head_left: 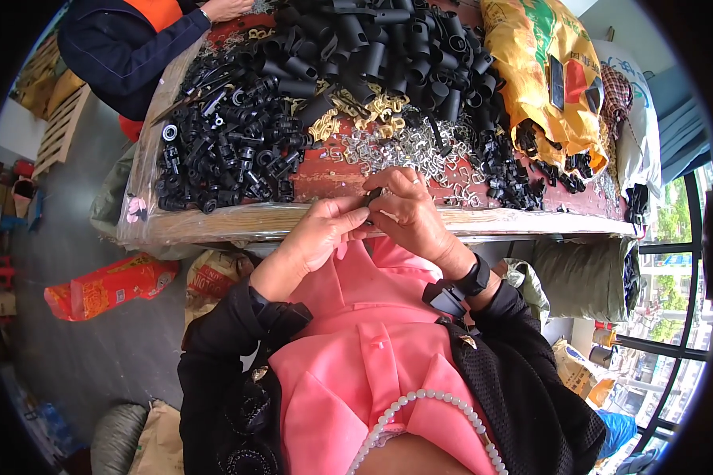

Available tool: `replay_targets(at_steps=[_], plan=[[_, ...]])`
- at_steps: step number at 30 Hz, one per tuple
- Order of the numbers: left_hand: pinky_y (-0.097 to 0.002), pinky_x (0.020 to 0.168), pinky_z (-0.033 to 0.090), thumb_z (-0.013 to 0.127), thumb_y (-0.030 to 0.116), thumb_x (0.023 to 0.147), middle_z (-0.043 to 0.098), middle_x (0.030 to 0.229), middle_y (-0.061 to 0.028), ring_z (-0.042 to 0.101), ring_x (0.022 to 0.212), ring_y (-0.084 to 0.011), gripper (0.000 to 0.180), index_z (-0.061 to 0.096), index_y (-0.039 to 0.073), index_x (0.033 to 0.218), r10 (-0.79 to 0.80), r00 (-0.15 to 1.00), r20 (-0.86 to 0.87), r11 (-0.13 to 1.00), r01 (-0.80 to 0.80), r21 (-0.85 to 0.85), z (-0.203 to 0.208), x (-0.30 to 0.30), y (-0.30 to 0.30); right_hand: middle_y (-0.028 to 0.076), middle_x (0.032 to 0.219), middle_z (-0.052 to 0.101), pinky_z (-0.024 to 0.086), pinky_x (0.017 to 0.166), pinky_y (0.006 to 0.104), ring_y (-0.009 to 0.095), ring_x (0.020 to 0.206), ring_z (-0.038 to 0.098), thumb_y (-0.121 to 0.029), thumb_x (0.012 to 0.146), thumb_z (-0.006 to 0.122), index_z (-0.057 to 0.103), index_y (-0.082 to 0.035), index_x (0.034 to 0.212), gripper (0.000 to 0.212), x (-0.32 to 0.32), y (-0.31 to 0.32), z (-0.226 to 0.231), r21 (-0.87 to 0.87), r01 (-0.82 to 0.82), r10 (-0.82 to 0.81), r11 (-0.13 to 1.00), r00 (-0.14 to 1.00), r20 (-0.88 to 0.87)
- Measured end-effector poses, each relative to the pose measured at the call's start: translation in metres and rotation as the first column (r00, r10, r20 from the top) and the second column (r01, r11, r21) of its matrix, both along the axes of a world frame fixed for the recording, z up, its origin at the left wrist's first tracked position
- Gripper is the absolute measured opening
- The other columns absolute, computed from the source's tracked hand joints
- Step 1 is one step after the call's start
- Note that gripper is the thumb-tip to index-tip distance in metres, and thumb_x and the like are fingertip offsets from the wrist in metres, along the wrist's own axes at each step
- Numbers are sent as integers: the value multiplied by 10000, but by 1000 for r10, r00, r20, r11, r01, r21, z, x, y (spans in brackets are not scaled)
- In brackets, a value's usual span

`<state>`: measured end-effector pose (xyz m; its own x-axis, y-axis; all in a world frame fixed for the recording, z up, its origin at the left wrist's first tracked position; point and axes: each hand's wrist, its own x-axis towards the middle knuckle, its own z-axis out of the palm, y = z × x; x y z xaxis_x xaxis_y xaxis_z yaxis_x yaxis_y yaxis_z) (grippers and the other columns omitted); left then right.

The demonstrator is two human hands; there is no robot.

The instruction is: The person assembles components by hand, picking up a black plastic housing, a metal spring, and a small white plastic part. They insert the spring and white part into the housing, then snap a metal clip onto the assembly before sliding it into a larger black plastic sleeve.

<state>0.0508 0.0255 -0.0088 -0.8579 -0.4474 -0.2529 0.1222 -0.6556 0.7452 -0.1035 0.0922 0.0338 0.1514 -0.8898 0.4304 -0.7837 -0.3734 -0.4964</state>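
My left hand point(325, 229) and my right hand point(408, 212) meet just over the near edge of the table point(317, 186). Between their closed fingertips is a small black part point(374, 195), mostly covered by the fingers, so its exact shape does not show. Beyond the hands lies a spread of silvery metal clips point(420, 154). A heap of black plastic fittings point(238, 150) covers the table on the left. Brass-coloured metal pieces point(372, 111) lie behind the clips, below a pile of black tubes point(364, 51).
A yellow woven sack point(523, 59) with black pieces at its mouth rests on the table's right, a dark phone point(556, 83) on it. Across the far left corner a co-worker's arm point(166, 47) reaches in. A red bag point(111, 286) lies on the floor at left.
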Motion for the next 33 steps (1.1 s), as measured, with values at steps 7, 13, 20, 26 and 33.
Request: replay_targets(at_steps=[7, 13, 20, 26, 33], plan=[[-254, 705, 449, 466, 103, 840, 567, 935, -103, 555, 834, -164, 144, 521, 21, 944, 30, 998, -63, 977, -16, 212, 1, 4, -9, 59, 909, 528, 371, 715, 358, 243, 820, 484, -109, 664, 621, 562, -80, 760, 117, -36, -16, -27, -74, 90, -50, 993, 902, 430], [-245, 690, 455, 471, 99, 837, 573, 925, -108, 563, 811, -169, 124, 518, 27, 926, 10, 996, -94, 982, 9, 191, -2, 6, -11, 72, 798, 532, 390, 680, 371, 264, 773, 513, -148, 686, 597, 551, -92, 821, 153, -94, -10, -58, -11, 569, -522, 822, 747, -411], [-239, 668, 463, 485, 112, 833, 578, 910, -100, 566, 786, -153, 144, 522, 22, 940, 86, 996, 34, 990, -89, 107, -6, 0, -8, 70, 700, 536, 396, 577, 329, 252, 641, 525, -160, 717, 577, 549, -91, 815, 123, -108, -12, -71, -16, 521, -510, 853, 828, -234], [-234, 657, 461, 502, 140, 828, 582, 900, -87, 565, 784, -143, 169, 522, 26, 950, 106, 994, 29, 982, -109, 157, -10, 2, -11, 35, 673, 549, 347, 454, 194, 95, 512, 460, -133, 812, 520, 531, -49, 766, 96, -105, -17, -68, 386, 309, -494, 869, 564, 662], [-237, 664, 455, 502, 158, 829, 584, 900, -81, 564, 779, -136, 156, 529, 42, 931, 129, 991, -16, 981, -125, 149, -3, -3, -10, 28, 662, 555, 361, 468, 179, 71, 517, 458, -136, 834, 499, 539, -44, 813, 103, -77, -12, -43, 410, -274, -407, 870, 70, 911]])
